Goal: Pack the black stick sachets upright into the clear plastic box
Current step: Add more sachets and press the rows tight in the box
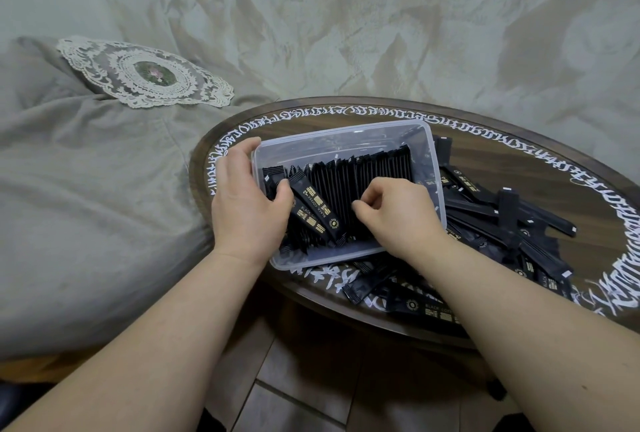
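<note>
Stick sachets [367, 175] stand packed in clear plastic box [429, 154] on round table [588, 189]. Right hand [394, 209], fingers curled, pinches sachet tops, likely squaring row. Left hand [249, 199] grips box's left wall, thumb on tilted sachet [313, 211], steadying. Loose sachets [512, 223] lie right.

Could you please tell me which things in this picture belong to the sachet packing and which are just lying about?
Belonging to the job:
- clear plastic box
- sachets packed in the box
- loose sachets on the round table
- left hand, gripping the box's edge
- right hand, fingers curled onto the packed sachets

Lying about:
- lace doily
- grey bedding
</note>
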A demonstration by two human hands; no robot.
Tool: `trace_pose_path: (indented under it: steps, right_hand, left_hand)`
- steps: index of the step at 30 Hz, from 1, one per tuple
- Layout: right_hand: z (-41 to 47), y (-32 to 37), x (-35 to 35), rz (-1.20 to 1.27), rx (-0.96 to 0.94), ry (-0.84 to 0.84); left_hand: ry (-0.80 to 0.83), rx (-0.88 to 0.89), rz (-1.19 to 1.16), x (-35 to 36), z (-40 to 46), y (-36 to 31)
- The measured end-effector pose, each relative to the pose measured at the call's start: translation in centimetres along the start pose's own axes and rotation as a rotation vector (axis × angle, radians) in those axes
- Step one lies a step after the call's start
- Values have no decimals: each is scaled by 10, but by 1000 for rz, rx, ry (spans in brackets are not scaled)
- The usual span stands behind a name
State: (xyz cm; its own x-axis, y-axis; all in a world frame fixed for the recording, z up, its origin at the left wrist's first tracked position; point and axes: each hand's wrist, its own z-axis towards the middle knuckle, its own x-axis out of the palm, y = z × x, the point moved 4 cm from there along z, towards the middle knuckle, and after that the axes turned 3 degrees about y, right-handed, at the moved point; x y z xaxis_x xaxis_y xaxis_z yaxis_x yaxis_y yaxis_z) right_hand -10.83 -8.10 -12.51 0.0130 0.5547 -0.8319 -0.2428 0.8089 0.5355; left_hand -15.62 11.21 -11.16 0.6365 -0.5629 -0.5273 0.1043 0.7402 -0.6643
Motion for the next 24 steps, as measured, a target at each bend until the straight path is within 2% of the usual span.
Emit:
trace_pose_path:
  steps: [6,12,18,21,24]
  right_hand:
    - [5,1,4,-99,-32,5]
    - [2,6,8,-125,-92,83]
    - [4,3,4,-128,-48,23]
    - [0,18,0,-30,-141,-46]
    - [-6,33,8,-80,-230,62]
  left_hand:
    - [3,-7,-6,1,0,-1]
    - [-8,13,-1,0,0,0]
    - [-10,-8,-36,0,-1,-2]
    - [-20,-18,-35,0,-1,1]
    - [-29,-34,-45,0,0,2]
